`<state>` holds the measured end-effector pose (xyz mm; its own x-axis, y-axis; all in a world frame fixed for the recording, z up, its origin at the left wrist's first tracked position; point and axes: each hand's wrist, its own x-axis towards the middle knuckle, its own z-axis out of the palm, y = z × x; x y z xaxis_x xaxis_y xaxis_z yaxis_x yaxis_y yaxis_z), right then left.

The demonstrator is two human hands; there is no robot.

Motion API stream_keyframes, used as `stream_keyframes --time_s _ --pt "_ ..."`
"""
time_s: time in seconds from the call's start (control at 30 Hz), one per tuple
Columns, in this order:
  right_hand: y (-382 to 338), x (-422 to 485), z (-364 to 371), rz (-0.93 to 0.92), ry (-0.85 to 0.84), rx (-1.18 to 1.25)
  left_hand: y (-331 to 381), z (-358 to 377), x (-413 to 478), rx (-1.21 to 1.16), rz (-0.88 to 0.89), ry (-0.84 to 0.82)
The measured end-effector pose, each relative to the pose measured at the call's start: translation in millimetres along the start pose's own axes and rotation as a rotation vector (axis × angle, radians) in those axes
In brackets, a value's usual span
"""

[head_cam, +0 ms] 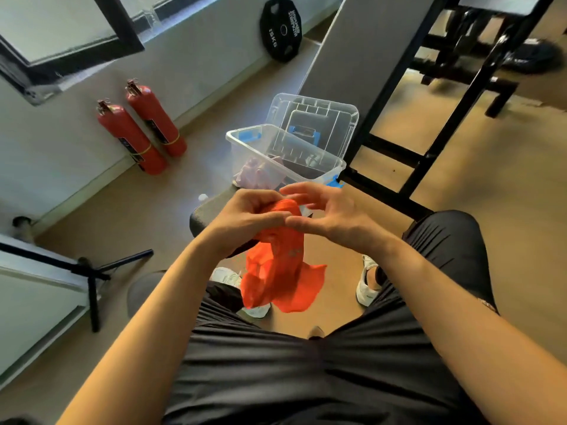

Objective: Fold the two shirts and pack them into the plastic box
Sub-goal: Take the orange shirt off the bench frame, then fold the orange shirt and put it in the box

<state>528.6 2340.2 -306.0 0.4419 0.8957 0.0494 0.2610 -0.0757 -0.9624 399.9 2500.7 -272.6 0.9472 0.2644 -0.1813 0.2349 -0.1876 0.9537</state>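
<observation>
An orange shirt [277,268] hangs bunched in front of my knees. My left hand [245,219] grips its top, fingers curled into the cloth. My right hand [331,214] is beside it with the thumb against the cloth and the fingers spread above it. Just beyond my hands stands the clear plastic box [245,148] on the end of a dark bench [205,214]. A pale pink shirt [256,174] lies crumpled inside the box. The box's clear lid [337,118] with a blue handle leans upright behind it.
Two red fire extinguishers [141,130] lean on the wall at left. A black weight plate [280,29] rests against the wall further back. A grey bench pad [362,53] on a black frame rises behind the box. A black stand [92,271] is at left.
</observation>
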Motion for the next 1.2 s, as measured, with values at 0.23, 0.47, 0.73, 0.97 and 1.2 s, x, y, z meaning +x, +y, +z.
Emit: stream_keyframes --time_s 0.23,0.47,0.73,0.97,1.2 --pt "17 -7 -5 0.001 0.062 0.096 -27 8 1 -0.477 -0.058 0.12" --pt "20 -29 -15 0.032 0.129 0.298 -116 55 -1 -0.281 -0.395 0.358" --pt "18 -55 -41 0.122 0.081 0.223 -105 97 45 -0.315 -0.365 0.136" --pt "20 -74 -69 0.138 0.209 0.265 -103 118 68 -0.037 -0.403 -0.146" --pt "44 -78 -76 0.191 0.491 0.237 -132 91 25 -0.107 -0.49 -0.053"
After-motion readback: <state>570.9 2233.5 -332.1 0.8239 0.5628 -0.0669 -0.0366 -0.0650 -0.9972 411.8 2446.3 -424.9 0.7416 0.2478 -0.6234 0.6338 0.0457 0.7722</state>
